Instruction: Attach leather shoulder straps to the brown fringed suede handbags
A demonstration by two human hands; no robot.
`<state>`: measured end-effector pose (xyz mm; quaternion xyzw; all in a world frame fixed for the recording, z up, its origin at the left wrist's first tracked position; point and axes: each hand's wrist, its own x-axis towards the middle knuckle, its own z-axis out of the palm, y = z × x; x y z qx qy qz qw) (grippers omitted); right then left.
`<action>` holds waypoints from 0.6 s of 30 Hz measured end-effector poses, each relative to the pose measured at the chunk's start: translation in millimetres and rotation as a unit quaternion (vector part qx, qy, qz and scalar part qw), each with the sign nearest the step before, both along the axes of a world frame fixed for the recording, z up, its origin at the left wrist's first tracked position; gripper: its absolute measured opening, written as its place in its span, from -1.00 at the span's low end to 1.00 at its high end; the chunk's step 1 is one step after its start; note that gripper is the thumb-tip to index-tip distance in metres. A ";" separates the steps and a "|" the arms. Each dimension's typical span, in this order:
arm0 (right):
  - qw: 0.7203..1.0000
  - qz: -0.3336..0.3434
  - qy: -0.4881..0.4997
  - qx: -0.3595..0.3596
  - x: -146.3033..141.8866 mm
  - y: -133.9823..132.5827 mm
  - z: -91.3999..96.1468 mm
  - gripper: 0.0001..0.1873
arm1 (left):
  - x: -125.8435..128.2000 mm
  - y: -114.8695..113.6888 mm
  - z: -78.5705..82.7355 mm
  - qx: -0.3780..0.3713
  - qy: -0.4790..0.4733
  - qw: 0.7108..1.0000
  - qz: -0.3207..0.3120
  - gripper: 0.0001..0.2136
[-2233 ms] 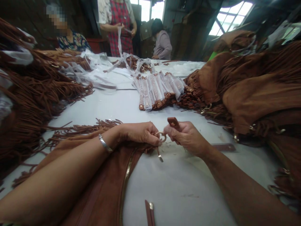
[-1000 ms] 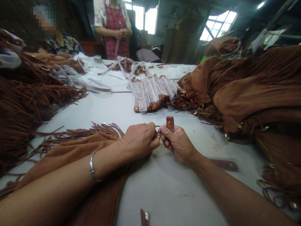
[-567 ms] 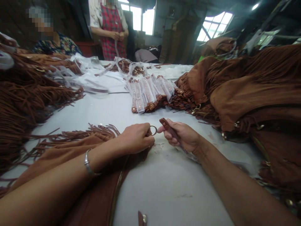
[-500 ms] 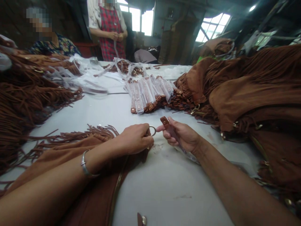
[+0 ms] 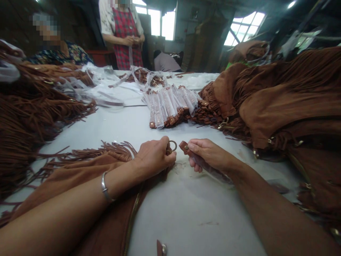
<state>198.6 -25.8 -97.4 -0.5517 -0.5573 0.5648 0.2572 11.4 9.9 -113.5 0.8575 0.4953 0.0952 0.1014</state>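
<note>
And the left hand [image 5: 154,156] has its fingers closed at a metal ring [image 5: 176,145], the hoop showing past the fingertips! Just across from it, the right hand [image 5: 211,154] grips a brown strap [image 5: 182,146] in clear plastic, its studded end pointing at the ring, not touching. Below the left forearm, the fringed bag [image 5: 77,172] lies on the white table [image 5: 191,217].

Beyond the far edge of your bench [image 5: 191,213], windows [image 5: 161,25] glare white against deep gloom; fringe [image 5: 23,142] at the bench's left edge looks soft and stretched.
</note>
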 end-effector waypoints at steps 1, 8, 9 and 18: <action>1.000 0.000 -0.004 -0.003 0.8 -0.4 1.2 -0.72 | 0.3 -0.5 0.3 0.002 0.006 1.000 -0.001 -0.76; 1.000 -0.005 -0.006 -0.019 0.9 -2.5 1.9 -0.68 | 0.2 -1.2 1.8 -0.008 0.016 0.997 -0.070 -0.80; 1.000 -0.007 -0.003 -0.020 0.8 -2.7 2.2 -0.67 | 0.1 -0.9 1.7 -0.012 0.014 0.997 -0.077 -0.80; 0.999 0.025 -0.002 -0.047 2.4 -3.8 5.3 -0.66 | 1.1 -4.2 2.9 -0.011 0.023 0.996 -0.085 -0.79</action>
